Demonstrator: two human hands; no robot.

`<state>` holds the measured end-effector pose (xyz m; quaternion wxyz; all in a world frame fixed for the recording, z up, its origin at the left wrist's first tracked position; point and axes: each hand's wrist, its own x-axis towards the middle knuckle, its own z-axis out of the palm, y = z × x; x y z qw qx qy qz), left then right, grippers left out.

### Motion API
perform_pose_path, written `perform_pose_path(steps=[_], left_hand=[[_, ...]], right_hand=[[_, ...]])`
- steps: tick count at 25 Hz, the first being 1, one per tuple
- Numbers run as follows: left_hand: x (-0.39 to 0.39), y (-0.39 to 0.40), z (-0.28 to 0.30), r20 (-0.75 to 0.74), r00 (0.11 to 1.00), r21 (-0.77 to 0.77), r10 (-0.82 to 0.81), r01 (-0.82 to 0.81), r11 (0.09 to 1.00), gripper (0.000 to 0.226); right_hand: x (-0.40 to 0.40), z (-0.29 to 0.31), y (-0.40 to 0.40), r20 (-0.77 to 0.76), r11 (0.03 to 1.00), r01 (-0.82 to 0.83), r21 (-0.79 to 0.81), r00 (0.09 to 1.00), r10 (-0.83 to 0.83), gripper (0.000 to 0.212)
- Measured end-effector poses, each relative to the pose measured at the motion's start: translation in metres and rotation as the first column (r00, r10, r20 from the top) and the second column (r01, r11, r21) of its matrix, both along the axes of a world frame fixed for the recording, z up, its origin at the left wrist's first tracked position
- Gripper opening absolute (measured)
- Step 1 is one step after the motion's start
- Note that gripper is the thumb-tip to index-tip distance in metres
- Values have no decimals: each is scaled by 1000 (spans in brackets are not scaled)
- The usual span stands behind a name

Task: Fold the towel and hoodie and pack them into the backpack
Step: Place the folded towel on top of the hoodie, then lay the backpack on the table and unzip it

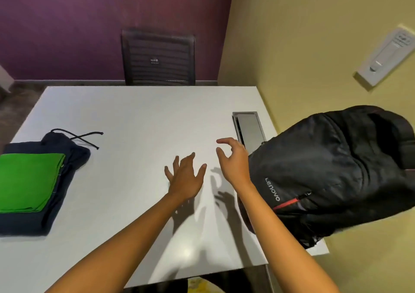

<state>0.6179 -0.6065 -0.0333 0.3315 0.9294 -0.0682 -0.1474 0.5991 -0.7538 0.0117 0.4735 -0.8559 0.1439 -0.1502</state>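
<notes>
**Folding done, packing about to start**

Neither grip holds anything. The left hand (185, 178) hovers over the middle of the tabletop (139, 117) with its fingers spread and straight, palm down. The right hand (232, 157) hangs just beside it, fingers loosely curled with thumb and forefinger apart, close to the near face of the backpack (332, 169) but not, as far as I can tell, touching it.

The backpack lies on its side along the right edge of the tabletop, its bulk overhanging that edge a little (the printed logo reads upside down from where the person stands). I cannot make out its zip or whether the main compartment is open.

Well apart, at the left edge, the green towel (27, 180) sits folded flat on top of the dark hoodie (56, 193), which also looks folded; the hoodie's drawstrings (86, 138) trail toward the far side.

So I judge the folding finished and the packing not yet begun. The next move seems to call for the right hand to take hold of the backpack, turn it so its opening faces the person, and open it; only then is the stack worth fetching from the left edge, best lifted together with both hands so the folds keep.
</notes>
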Motion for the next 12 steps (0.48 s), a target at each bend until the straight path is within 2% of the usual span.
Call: perform_pose_path(steps=[7, 12], left_hand=[[-17, -121, 56, 120, 973, -126, -196, 211, 969, 60], [-31, -192, 98, 252, 896, -216, -364, 419, 882, 55]], right_hand=[[-31, 74, -101, 138, 956, 196, -221, 976, -168, 22], [-56, 123, -154, 335, 800, 457, -388, 879, -339, 29]])
